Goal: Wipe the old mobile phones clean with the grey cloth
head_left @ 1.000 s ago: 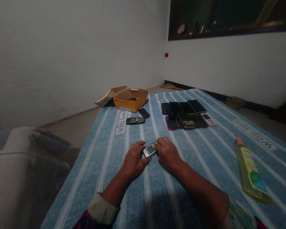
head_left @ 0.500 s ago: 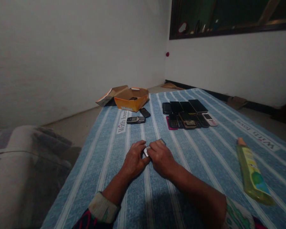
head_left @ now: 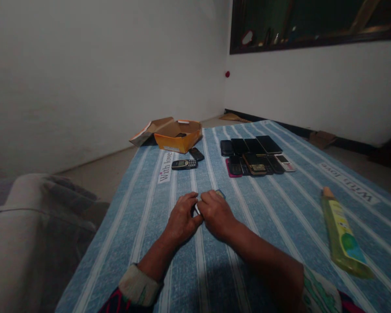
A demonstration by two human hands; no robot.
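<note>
My left hand and my right hand meet low over the striped cloth, fingers curled towards each other. Between them shows a sliver of a small pale object, gripped from both sides and mostly covered, so its kind cannot be made out. Just past my right fingers the corner of a flat blue-and-yellowish piece sticks out; I cannot tell whether that hand touches it. Farther off lie a dark keypad phone and a smaller black phone.
An open orange box stands beyond the two phones. To its right, several phones lie in two rows, with a large black one at the back. A yellow-green bottle lies at the right on the blue striped cloth.
My right fingers have shifted slightly over the pale object, and less of it shows now. Otherwise the view has only moved a little.
</note>
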